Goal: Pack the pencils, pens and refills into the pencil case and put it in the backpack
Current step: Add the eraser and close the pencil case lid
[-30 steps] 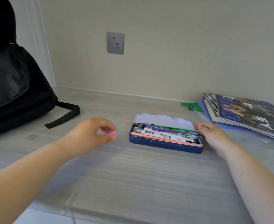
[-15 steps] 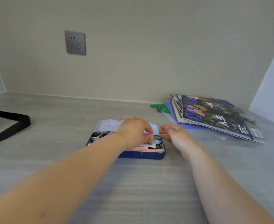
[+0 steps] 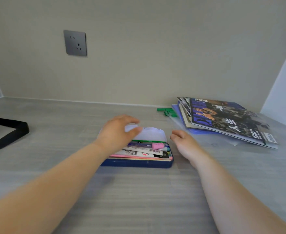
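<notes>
A blue pencil case lies open on the grey desk, its white lid tilted up at the back. Pens, refill packets and a pink eraser fill it. My left hand reaches over the case's left part, fingers curled around the lid's top edge. My right hand rests beside the case's right end, fingers apart and holding nothing. Only a black strap of the backpack shows at the left edge.
A stack of magazines lies at the back right, with a green plastic piece beside it. A grey wall socket sits on the back wall. A white side wall closes the right.
My left hand carried the pink eraser from the left into the case, dropped it there, and moved up onto the lid. The view swung right, so the backpack is nearly out of sight.
</notes>
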### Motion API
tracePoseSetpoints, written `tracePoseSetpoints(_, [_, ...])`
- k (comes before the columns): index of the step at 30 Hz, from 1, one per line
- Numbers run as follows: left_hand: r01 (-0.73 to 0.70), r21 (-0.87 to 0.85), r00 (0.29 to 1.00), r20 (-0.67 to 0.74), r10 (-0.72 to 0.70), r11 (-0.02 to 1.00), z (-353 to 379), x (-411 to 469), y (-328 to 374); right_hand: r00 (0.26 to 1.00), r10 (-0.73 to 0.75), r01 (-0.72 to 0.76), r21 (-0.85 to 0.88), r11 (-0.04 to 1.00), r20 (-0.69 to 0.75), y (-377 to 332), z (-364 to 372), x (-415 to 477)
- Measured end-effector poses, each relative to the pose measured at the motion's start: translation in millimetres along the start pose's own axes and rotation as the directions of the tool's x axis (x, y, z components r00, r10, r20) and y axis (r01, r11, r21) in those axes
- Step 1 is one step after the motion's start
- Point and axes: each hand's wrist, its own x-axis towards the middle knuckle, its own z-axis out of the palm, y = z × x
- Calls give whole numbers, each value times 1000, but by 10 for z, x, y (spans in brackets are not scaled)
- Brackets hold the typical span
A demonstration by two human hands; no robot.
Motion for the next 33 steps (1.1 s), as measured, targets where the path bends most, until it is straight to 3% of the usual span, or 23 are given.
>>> tracePoseSetpoints(3, [218, -106, 969, -95, -228, 970, -252, 22, -315, 999, 16, -13, -52, 999, 42, -39, 73, 22])
tracePoseSetpoints(5, [370, -198, 921, -47, -386, 908, -343, 18, -489, 998, 26, -20, -99, 995, 61, -73, 127, 40])
tracePoseSetpoints(7, [480, -341, 873, 93, -479, 808, -384, 18, -585, 997, 28, -21, -92, 995, 72, -98, 155, 50])
tracePoseSetpoints(10, [559, -525, 821, 242, -517, 641, -437, 90, -607, 996, 53, -60, 91, 994, 76, -137, 149, 55])
tracePoseSetpoints(16, [513, -737, 811, 249, -529, 440, -472, 182, -549, 998, 54, -61, 345, 936, 31, -160, 72, 61])
tracePoseSetpoints(19, [516, -721, 835, 305, -457, 463, -475, 176, -534, 999, 40, -53, 541, 839, 35, -198, -16, 41])
tracePoseSetpoints(22, [486, -625, 874, 333, -354, 611, -488, 167, -517, 997, -1, -45, 573, 818, 80, -226, -38, 25])
tracePoseSetpoints(25, [410, -421, 896, 353, -270, 809, -497, 51, -476, 985, -83, 20, 385, 923, 149, -249, 12, -38])
tracePoseSetpoints(29, [288, -213, 935, 271, -227, 934, -449, -74, -399, 972, -203, 185, 149, 971, 118, -280, 79, -109])
tracePoseSetpoints(31, [182, 55, 965, 180, -189, 982, -339, -68, -337, 961, -256, 259, -15, 966, 106, -319, 157, -139])
tracePoseSetpoints(33, [71, 336, 979, 156, -130, 939, -212, -49, -282, 957, -282, 291, -187, 938, 73, -369, 233, -137])
